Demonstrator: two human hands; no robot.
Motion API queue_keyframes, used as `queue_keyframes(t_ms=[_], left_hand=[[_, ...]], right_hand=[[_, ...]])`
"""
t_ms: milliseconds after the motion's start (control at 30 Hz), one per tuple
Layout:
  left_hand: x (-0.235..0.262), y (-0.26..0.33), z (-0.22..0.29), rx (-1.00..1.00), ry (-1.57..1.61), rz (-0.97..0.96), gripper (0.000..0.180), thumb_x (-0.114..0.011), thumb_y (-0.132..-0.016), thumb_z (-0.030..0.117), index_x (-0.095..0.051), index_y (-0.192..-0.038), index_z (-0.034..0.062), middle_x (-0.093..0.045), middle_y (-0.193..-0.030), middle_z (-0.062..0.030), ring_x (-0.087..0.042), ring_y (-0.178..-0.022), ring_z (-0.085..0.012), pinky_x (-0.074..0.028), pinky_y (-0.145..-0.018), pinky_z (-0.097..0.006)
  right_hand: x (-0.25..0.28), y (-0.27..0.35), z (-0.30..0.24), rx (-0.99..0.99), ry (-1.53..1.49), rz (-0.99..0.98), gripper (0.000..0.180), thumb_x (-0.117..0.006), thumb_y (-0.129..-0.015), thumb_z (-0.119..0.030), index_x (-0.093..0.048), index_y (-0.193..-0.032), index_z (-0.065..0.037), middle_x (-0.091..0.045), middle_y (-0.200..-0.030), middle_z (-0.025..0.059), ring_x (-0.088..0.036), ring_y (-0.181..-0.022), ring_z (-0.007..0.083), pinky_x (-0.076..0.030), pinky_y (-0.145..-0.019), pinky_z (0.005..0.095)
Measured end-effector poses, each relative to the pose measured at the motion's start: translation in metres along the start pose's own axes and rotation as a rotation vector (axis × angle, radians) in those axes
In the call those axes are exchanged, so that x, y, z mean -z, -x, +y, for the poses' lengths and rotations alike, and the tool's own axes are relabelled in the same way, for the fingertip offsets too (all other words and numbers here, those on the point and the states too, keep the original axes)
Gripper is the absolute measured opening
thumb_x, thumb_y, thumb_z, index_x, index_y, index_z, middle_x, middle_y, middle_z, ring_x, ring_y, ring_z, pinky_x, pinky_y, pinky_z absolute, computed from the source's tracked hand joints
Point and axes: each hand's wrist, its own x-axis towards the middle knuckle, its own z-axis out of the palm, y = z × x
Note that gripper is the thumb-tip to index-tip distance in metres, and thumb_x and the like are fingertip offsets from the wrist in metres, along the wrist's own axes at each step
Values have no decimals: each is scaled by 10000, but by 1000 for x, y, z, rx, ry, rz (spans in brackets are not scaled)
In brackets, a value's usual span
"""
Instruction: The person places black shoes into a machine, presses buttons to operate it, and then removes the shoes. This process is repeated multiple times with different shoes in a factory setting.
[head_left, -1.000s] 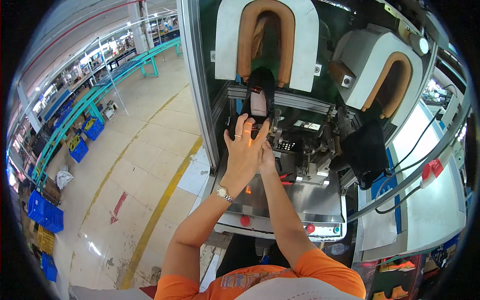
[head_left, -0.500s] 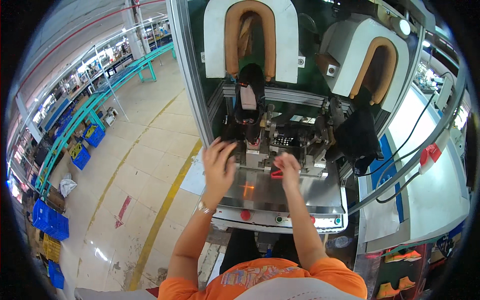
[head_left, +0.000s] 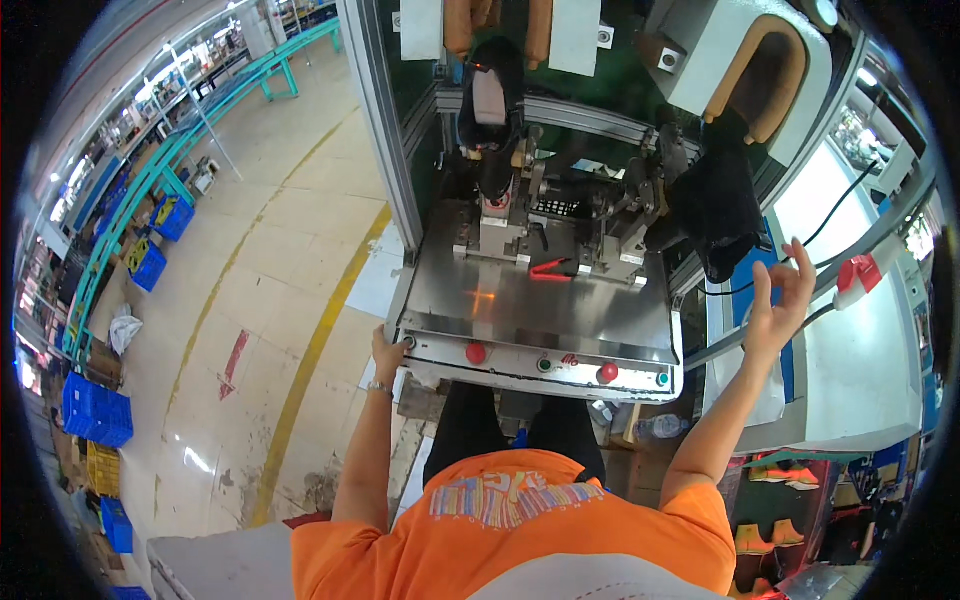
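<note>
My left hand [head_left: 388, 355] is closed round the left end of the machine's white front panel [head_left: 440, 365], its thumb by a small round button [head_left: 408, 342]. Its lower fingers are partly hidden. Off to the right, my right hand [head_left: 783, 300] is raised with fingers apart, holding nothing. It is nearest a second black shoe-like piece [head_left: 718, 215], mounted below the right padded arch. A black shoe upper [head_left: 490, 105] with a pale patch sits upright on the left fixture [head_left: 500, 232]. A red-handled tool [head_left: 549, 271] lies on the metal bed [head_left: 570, 315].
Red knobs [head_left: 476, 353] and green buttons [head_left: 544, 365] line the front panel. A tan padded arch [head_left: 765, 75] hangs at the upper right. A grey hose [head_left: 740, 340] and a red-and-white piece [head_left: 857, 280] are beside my right hand. Orange shoes [head_left: 752, 540] stand lower right.
My left hand has moved from beside the left fixture down to the panel's left end. My right hand has left the red-handled tool and swung out right, opening. The view has shifted.
</note>
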Motion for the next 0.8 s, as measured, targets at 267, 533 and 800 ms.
queue_keyframes(t_ms=[267,533,800], left_hand=[[-4,63,127,-478,-166,190,595,-640,-645,-10,-451,-1207,48,-522,-1134,-169,-457,-1087,-351,-349,-932,-427],[-29,144,284,-865,209,-43,352,-573,-727,-30,-549,-1067,58,-523,-1148,-134,-461,-1095,-316,-337,-946,-380],[-22,198,346,-1139,323,-221,282,-585,-715,-39,-603,-972,78,-541,-1123,-92,-463,-1114,-312,-357,-923,-405]], right_hand=[[-8,-32,-2,312,266,-131,350,-575,-615,98,-658,-912,-67,-588,-887,62,-547,-753,181,-411,-639,277],[-15,-33,12,455,220,79,328,-573,-594,114,-653,-860,-60,-609,-851,68,-535,-701,223,-404,-623,300],[-2,16,10,379,270,303,316,-508,-601,119,-654,-854,-2,-610,-822,165,-599,-756,291,-477,-702,333]])
